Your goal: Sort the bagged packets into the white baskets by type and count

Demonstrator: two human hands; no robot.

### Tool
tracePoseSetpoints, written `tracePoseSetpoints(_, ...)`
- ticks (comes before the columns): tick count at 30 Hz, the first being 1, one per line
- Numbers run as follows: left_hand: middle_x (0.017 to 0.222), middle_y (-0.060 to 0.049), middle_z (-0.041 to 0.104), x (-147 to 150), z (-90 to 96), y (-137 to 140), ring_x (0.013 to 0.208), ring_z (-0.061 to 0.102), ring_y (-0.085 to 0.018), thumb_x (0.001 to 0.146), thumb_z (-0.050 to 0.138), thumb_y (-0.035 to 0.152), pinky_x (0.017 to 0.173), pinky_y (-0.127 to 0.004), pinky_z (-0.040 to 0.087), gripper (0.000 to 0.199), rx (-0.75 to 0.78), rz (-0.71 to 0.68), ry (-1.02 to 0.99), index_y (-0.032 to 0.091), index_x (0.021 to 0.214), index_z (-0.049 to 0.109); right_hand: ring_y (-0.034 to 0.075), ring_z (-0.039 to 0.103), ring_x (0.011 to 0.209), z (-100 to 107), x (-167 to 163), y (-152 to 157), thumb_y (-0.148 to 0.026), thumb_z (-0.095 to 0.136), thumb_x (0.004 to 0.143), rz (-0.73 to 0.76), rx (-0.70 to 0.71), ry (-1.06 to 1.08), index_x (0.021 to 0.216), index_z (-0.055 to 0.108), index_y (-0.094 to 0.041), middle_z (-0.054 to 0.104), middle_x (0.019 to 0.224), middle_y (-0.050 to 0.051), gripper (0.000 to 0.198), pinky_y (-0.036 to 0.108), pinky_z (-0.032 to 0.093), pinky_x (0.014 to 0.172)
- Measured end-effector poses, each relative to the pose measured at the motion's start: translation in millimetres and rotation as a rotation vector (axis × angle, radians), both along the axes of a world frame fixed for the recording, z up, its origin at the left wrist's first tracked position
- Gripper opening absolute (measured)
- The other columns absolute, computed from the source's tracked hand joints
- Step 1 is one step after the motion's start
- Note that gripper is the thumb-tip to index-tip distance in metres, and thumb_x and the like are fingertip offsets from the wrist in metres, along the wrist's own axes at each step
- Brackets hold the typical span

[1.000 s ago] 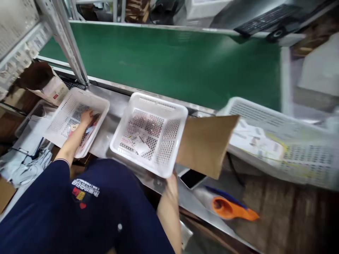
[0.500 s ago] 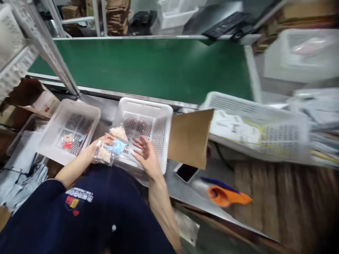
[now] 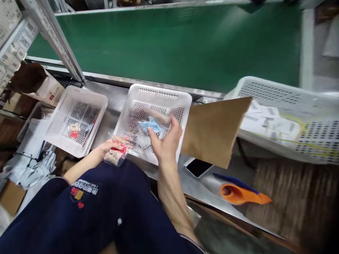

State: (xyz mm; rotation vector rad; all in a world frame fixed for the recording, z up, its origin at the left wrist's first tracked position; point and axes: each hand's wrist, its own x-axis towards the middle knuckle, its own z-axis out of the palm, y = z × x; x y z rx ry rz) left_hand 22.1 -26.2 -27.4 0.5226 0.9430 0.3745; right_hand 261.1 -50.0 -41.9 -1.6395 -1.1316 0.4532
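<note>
In the head view, my left hand (image 3: 105,148) is closed on a small clear plastic packet (image 3: 116,152) with red and beige contents, close to my body. My right hand (image 3: 168,140) is over the middle white basket (image 3: 125,124), its thumb and fingers curled around a clear packet with blue contents (image 3: 150,125). A beige packet (image 3: 159,115), smeared by motion, lies against the blue one by the fingers. To the left, another white basket (image 3: 60,124) has a small red and beige packet (image 3: 74,130) in it.
Beyond the baskets runs a green conveyor belt (image 3: 169,46). Right of the middle basket are a cardboard flap (image 3: 215,130), a phone (image 3: 198,167), an orange tape dispenser (image 3: 242,194) and a long basket with white labels (image 3: 315,106). A metal post (image 3: 62,49) rises at left.
My right hand, open before, has moved right and up over the basket, and the blue packet is now with it. A red and beige packet now shows in my left hand. The view has shifted.
</note>
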Motion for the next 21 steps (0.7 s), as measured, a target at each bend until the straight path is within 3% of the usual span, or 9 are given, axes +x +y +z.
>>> tracePoseSetpoints(2, 0.111, -0.013, 0.081, -1.1, -5.9, -7.4, 0.085, 0.077, -0.022, 0.075, 0.087, 0.024, 0.075, -0.029, 0.061, 0.062, -0.065, 0.013, -0.053, 0.016, 0.135, 0.071, 0.040, 0.043, 0.157, -7.4, -4.1, -2.6, -0.066, 0.085, 0.079, 0.179, -0.123, 0.047, 0.155, 0.050, -0.020, 0.049, 0.166, 0.022, 0.096, 0.066, 0.032, 0.131)
tracePoseSetpoints(3, 0.112, -0.013, 0.081, -1.9, -11.0, -11.3, 0.085, 0.077, -0.023, 0.078, 0.087, 0.028, 0.074, -0.031, 0.061, 0.065, -0.111, 0.023, -0.086, 0.017, 0.139, 0.068, 0.040, 0.050, 0.152, -10.3, -9.9, -7.6, -0.066, 0.086, 0.078, 0.333, -0.203, 0.130, 0.156, 0.051, -0.021, 0.054, 0.162, 0.021, 0.097, 0.065, 0.038, 0.128)
tracePoseSetpoints(7, 0.126, -0.011, 0.076, -7.6, -34.3, -27.4, 0.086, 0.078, -0.024, 0.078, 0.091, 0.040, 0.075, -0.038, 0.064, 0.079, -0.208, 0.067, -0.171, 0.026, 0.149, 0.057, 0.029, 0.076, 0.113, -11.9, -37.4, -35.2, -0.057, 0.076, 0.091, 0.818, -0.376, 0.418, 0.130, 0.073, -0.022, 0.079, 0.123, 0.011, 0.052, 0.048, 0.060, 0.106)
tracePoseSetpoints(9, 0.130, -0.012, 0.074, -11.7, -40.2, -33.3, 0.096, 0.079, -0.029, 0.074, 0.095, 0.045, 0.079, -0.041, 0.065, 0.084, -0.233, -0.010, -0.210, 0.026, 0.147, 0.058, 0.028, 0.077, 0.106, -7.9, -36.2, -41.6, -0.056, 0.073, 0.093, 0.729, -0.343, 0.396, 0.116, 0.077, -0.022, 0.081, 0.114, 0.009, 0.041, 0.045, 0.061, 0.102)
tracePoseSetpoints(12, 0.134, -0.017, 0.074, -15.2, -40.5, -36.8, 0.115, 0.076, -0.035, 0.070, 0.099, 0.049, 0.087, -0.042, 0.062, 0.085, -0.198, -0.186, -0.314, 0.024, 0.143, 0.062, 0.032, 0.074, 0.109, -2.2, -8.7, -37.8, -0.067, 0.070, 0.093, 0.329, -0.287, 0.172, 0.110, 0.076, -0.021, 0.079, 0.111, 0.012, 0.050, 0.052, 0.058, 0.107)
tracePoseSetpoints(14, 0.120, -0.017, 0.079, -13.9, -40.4, -35.8, 0.116, 0.076, -0.032, 0.077, 0.094, 0.054, 0.091, -0.038, 0.059, 0.078, -0.128, -0.265, -0.337, 0.021, 0.142, 0.065, 0.039, 0.065, 0.131, -1.2, 12.6, -33.2, -0.076, 0.072, 0.089, 0.100, -0.222, -0.063, 0.129, 0.071, -0.018, 0.072, 0.134, 0.020, 0.071, 0.064, 0.046, 0.120)
tracePoseSetpoints(16, 0.089, -0.012, 0.079, -9.1, -43.6, -32.8, 0.104, 0.078, -0.029, 0.088, 0.081, 0.066, 0.088, -0.034, 0.057, 0.071, -0.097, -0.266, -0.295, 0.017, 0.138, 0.067, 0.042, 0.052, 0.149, -3.4, 21.4, -33.0, -0.078, 0.075, 0.085, 0.110, -0.146, -0.181, 0.155, 0.055, -0.016, 0.058, 0.155, 0.024, 0.096, 0.069, 0.036, 0.127)
tracePoseSetpoints(18, 0.072, -0.007, 0.072, -1.7, -50.0, -28.5, 0.090, 0.078, -0.028, 0.095, 0.064, 0.076, 0.083, -0.035, 0.057, 0.070, -0.147, -0.173, -0.236, 0.016, 0.132, 0.067, 0.040, 0.050, 0.154, -9.1, 11.5, -38.3, -0.074, 0.077, 0.087, 0.400, -0.118, -0.128, 0.164, 0.047, -0.021, 0.052, 0.164, 0.022, 0.097, 0.066, 0.039, 0.127)
tracePoseSetpoints(21, 0.080, -0.006, 0.070, 9.2, -57.7, -23.9, 0.074, 0.071, -0.025, 0.097, 0.055, 0.077, 0.074, -0.039, 0.058, 0.063, -0.304, 0.039, -0.132, 0.018, 0.119, 0.066, 0.039, 0.050, 0.156, -22.5, -26.3, -49.4, -0.064, 0.076, 0.094, 0.894, -0.164, -0.032, 0.139, 0.072, -0.029, 0.058, 0.162, 0.016, 0.058, 0.066, 0.045, 0.125)
